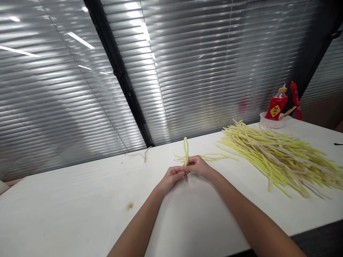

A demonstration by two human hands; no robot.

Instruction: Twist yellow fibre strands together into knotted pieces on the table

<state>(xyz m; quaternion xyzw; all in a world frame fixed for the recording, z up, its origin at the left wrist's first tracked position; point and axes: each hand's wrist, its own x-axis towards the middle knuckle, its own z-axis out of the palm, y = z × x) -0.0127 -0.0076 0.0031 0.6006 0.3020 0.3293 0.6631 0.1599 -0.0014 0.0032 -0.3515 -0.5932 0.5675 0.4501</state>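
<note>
Both hands meet over the middle of the white table, pinching a yellow pipe cleaner (185, 146) bent into a narrow upright loop. My left hand (173, 177) has its thumb and fingers closed at the base of the loop. My right hand (197, 166) touches it from the other side, fingers likewise pressed together on the stem. The lower ends of the pipe cleaner are hidden by the fingers. Just behind the hands, a few loose yellow and beige pipe cleaners (218, 157) lie flat on the table.
A large pile of yellow and beige pipe cleaners (278, 157) spreads over the right side of the white table (80, 214). Behind it, a red-labelled bottle (276, 105) stands in a clear plastic bowl (270, 123). Beige pieces (145, 154) lie near the window blinds (193, 71).
</note>
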